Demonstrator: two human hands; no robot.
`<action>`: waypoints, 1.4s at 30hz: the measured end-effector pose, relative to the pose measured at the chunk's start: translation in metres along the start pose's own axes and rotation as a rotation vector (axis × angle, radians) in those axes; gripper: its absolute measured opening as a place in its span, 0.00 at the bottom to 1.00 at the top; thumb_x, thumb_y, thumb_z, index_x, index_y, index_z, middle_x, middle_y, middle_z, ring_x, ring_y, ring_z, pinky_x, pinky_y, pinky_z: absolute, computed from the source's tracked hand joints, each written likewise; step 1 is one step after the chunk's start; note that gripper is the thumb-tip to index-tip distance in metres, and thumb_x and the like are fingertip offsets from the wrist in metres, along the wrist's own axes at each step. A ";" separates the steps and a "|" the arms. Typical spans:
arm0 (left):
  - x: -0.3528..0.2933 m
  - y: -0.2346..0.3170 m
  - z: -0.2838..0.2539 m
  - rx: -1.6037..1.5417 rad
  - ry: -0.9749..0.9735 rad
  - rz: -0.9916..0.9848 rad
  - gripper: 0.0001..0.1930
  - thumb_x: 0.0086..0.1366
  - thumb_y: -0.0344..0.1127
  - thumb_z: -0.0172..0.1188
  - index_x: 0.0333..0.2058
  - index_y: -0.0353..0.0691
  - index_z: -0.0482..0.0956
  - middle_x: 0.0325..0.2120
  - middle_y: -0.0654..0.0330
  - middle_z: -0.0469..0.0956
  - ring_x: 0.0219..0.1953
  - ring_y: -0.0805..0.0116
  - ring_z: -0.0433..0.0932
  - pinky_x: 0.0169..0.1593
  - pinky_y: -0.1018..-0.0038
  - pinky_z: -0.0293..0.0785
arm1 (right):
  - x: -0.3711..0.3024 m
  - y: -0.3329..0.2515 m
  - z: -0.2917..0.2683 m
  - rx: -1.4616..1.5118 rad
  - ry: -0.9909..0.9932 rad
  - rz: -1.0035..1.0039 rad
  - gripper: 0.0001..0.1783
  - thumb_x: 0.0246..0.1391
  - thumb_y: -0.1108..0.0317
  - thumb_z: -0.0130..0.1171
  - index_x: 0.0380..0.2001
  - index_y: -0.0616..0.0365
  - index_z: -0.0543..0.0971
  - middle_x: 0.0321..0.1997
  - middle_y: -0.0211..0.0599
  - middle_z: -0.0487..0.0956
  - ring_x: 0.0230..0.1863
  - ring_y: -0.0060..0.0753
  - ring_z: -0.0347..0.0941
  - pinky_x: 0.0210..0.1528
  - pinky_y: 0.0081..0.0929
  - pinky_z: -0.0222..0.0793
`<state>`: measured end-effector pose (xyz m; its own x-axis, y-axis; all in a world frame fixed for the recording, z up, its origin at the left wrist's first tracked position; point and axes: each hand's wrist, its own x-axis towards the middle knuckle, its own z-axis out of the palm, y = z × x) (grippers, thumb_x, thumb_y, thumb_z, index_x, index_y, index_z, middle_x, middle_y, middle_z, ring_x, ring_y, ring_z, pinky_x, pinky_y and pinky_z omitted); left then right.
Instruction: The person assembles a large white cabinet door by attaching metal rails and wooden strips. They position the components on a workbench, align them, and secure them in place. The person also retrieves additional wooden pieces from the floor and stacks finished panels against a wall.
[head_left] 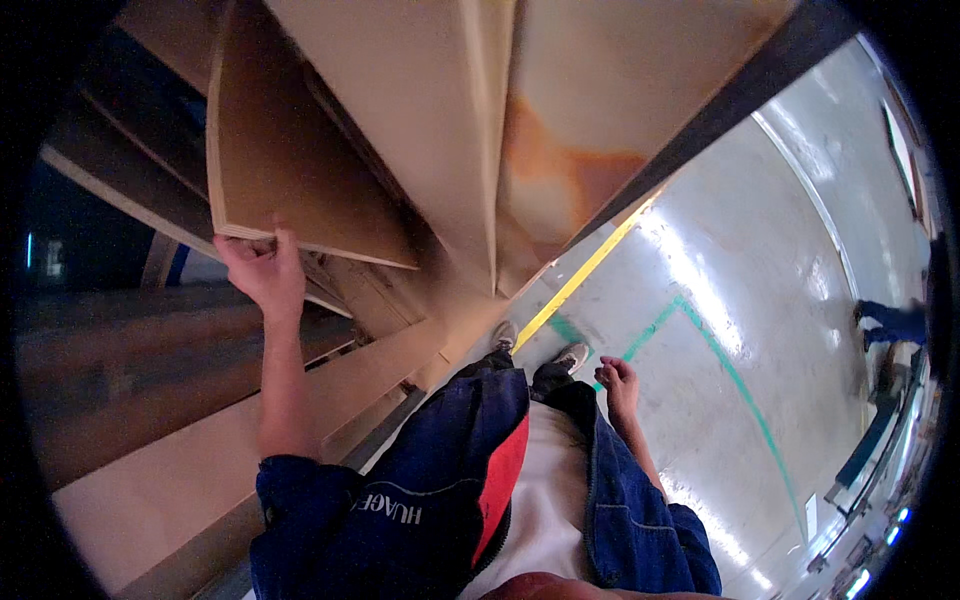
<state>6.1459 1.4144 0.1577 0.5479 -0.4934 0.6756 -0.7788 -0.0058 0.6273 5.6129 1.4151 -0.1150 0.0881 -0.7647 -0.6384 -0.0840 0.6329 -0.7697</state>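
Note:
My left hand [265, 268] is raised at the left and grips the near corner of a thin brown wooden board [300, 165]. The thumb lies over its top face, and the other fingers curl at the pale edge, partly hidden. This board leans among other large sheets, and its far end runs out of view. Low at my side hangs my right hand [620, 385], over the floor. Its fingers are loosely bent and apart, and nothing shows in them.
Tall pale panels [410, 100] stand ahead, one with an orange-brown stain [590, 175]. Wooden beams [200, 440] lie at the lower left. A yellow line [585, 280] and green lines [740, 380] mark the grey floor [700, 420]. At far right, another person's dark-clothed legs [895, 325] show.

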 end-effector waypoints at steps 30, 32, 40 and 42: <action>-0.186 0.052 -0.002 -0.273 -0.392 0.147 0.30 0.49 0.36 0.73 0.52 0.35 0.77 0.33 0.52 0.81 0.33 0.50 0.82 0.41 0.58 0.80 | -0.121 -0.318 0.330 -0.442 -0.680 -0.830 0.30 0.54 0.76 0.57 0.62 0.67 0.67 0.52 0.46 0.79 0.55 0.35 0.73 0.60 0.33 0.67; -0.183 0.050 -0.008 -0.361 -0.423 0.297 0.29 0.51 0.39 0.73 0.52 0.35 0.78 0.37 0.50 0.82 0.38 0.49 0.83 0.45 0.57 0.80 | -0.129 -0.307 0.302 -0.459 -0.629 -0.859 0.31 0.53 0.77 0.57 0.62 0.67 0.67 0.51 0.48 0.79 0.54 0.38 0.74 0.60 0.34 0.68; 0.005 0.006 0.019 -0.145 -0.128 0.023 0.30 0.69 0.45 0.60 0.65 0.40 0.66 0.63 0.45 0.65 0.67 0.49 0.65 0.68 0.57 0.62 | -0.163 -0.259 0.211 -0.660 -0.480 -0.762 0.32 0.57 0.73 0.59 0.65 0.66 0.65 0.51 0.52 0.80 0.55 0.36 0.74 0.60 0.35 0.67; 0.041 -0.015 0.036 -0.163 -0.068 0.027 0.32 0.70 0.49 0.59 0.66 0.40 0.65 0.64 0.46 0.64 0.67 0.49 0.63 0.70 0.58 0.59 | -0.174 -0.250 0.198 -0.688 -0.493 -0.735 0.32 0.58 0.72 0.59 0.65 0.65 0.65 0.50 0.54 0.79 0.56 0.39 0.74 0.61 0.36 0.67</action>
<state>6.1690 1.3629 0.1615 0.5016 -0.5489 0.6686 -0.7299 0.1463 0.6677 5.8146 1.4141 0.1864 0.7126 -0.6968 -0.0818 -0.3673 -0.2711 -0.8897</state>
